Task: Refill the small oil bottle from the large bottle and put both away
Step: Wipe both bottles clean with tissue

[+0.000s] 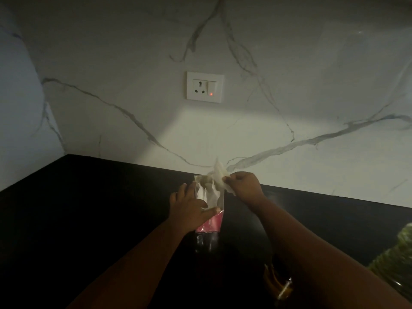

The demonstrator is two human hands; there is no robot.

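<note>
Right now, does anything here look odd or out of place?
Yes. No pouring is happening: the left hand steadies a clear packet of white tissue while the right hand pinches a tissue pulled from its top. An amber bottle sits untouched near the counter's front edge.

Black glossy countertop (93, 197): open surface from 7 to 10 o'clock. Upright clear plastic tissue pack with pink base (210, 210) obstructs centre. Amber-filled glass bottle (278, 284) obstructs 5 o'clock.
</note>
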